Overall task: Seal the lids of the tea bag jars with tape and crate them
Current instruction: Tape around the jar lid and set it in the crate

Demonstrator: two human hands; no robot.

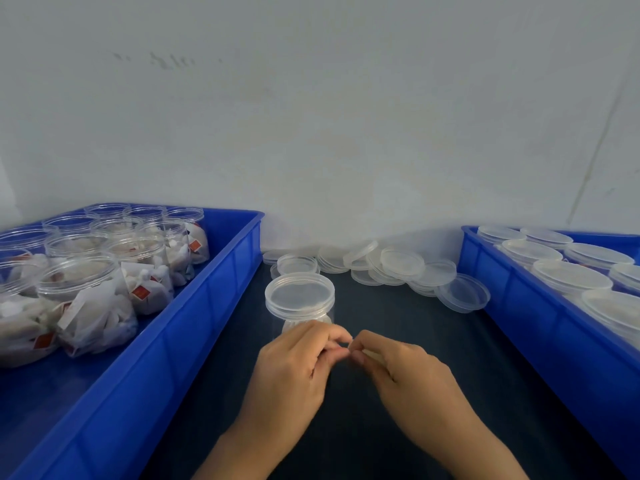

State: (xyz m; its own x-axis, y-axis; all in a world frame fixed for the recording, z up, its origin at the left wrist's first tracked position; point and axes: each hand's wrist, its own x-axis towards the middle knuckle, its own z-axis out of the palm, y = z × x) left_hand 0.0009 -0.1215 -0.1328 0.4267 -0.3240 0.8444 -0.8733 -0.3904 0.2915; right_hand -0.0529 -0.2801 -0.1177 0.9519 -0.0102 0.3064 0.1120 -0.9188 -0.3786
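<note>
- Nearest, the left hand (pixel 294 372) and right hand (pixel 405 372) meet fingertip to fingertip, pinching something small, probably tape; too thin to tell.
- Just beyond stands the lidded jar (pixel 300 297) on the dark table (pixel 398 341): light, slick plastic, likely best gripped around its wall.
- Farther off, loose lids (pixel 401 263) lie between two blue crates (pixel 221 306).

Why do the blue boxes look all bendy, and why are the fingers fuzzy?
Head view: the wide lens bends the left crate and right crate outward; left hand and right hand fingertips are blurred; light is soft, shadows faint.
</note>
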